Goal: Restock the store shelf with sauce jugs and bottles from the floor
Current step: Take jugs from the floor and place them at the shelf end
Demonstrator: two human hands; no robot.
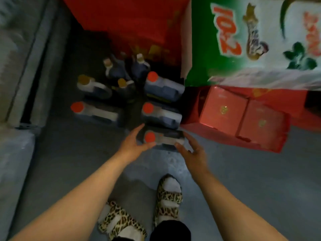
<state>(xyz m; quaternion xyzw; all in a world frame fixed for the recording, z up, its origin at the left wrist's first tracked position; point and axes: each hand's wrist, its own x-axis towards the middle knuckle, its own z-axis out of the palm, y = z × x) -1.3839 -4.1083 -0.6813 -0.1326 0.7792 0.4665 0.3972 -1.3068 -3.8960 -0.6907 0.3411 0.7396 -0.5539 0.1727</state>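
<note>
Several dark sauce jugs with red caps stand on the grey floor. The nearest jug (165, 138) sits between my hands. My left hand (132, 145) lies along its left side by the cap, fingers straight and thumb spread. At the jug's right end my right hand (192, 151) reaches in with relaxed fingers. Whether either hand touches the jug is unclear in the blur. Behind it stand two more red-capped jugs (160, 114) (164, 87), and another (95, 112) to the left. A brown-capped jug (93, 86) and smaller dark bottles (115, 67) stand further back.
A red carton (196, 108) holding pink boxes sits on the floor right of the jugs. Above it lies a green and white sack (260, 40), with a red box (130, 18) beside it. A grey shelf unit (19, 70) runs along the left. My feet in leopard-print sandals (167, 197) stand below.
</note>
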